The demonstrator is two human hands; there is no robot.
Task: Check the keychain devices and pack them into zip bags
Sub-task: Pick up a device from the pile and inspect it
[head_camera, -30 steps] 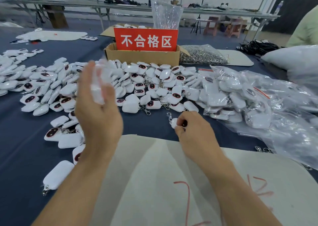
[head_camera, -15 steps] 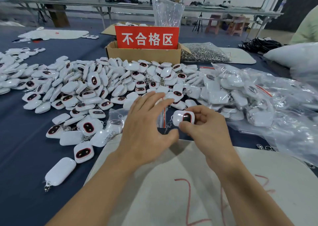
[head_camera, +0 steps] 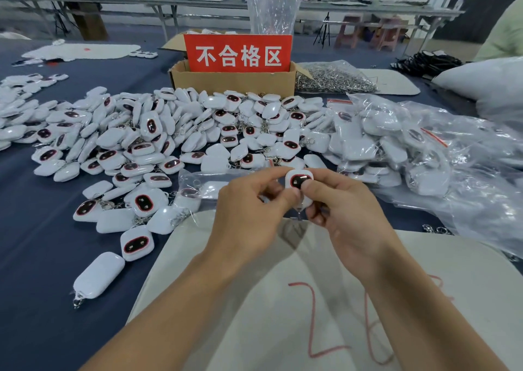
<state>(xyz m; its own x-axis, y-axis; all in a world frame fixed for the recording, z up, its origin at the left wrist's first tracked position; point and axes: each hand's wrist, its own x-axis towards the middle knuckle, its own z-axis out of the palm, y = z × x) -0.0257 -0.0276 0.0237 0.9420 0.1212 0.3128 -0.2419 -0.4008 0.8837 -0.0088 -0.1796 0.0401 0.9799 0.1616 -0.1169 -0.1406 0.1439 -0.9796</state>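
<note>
Both my hands hold one white keychain device [head_camera: 297, 179] with a dark, red-rimmed face turned up toward me, just above the near edge of the blue table. My left hand [head_camera: 249, 212] pinches its left side with thumb and fingers. My right hand [head_camera: 342, 209] grips its right side, thumb on the face. The clasp under it is hidden by my fingers. A clear zip bag [head_camera: 202, 182] with a device inside lies flat on the cloth just left of my left hand.
A wide heap of loose white devices [head_camera: 169, 133] covers the blue cloth. Bagged devices [head_camera: 402, 150] pile at right. A cardboard box [head_camera: 235, 80] with a red sign stands behind, metal rings [head_camera: 334, 79] beside it. A white mat [head_camera: 311, 300] with red writing lies under my arms.
My left hand dropped from a raised position, left the zip bag on the cloth and joined the right hand on the device. The right hand lifted the device and turned its face up.
</note>
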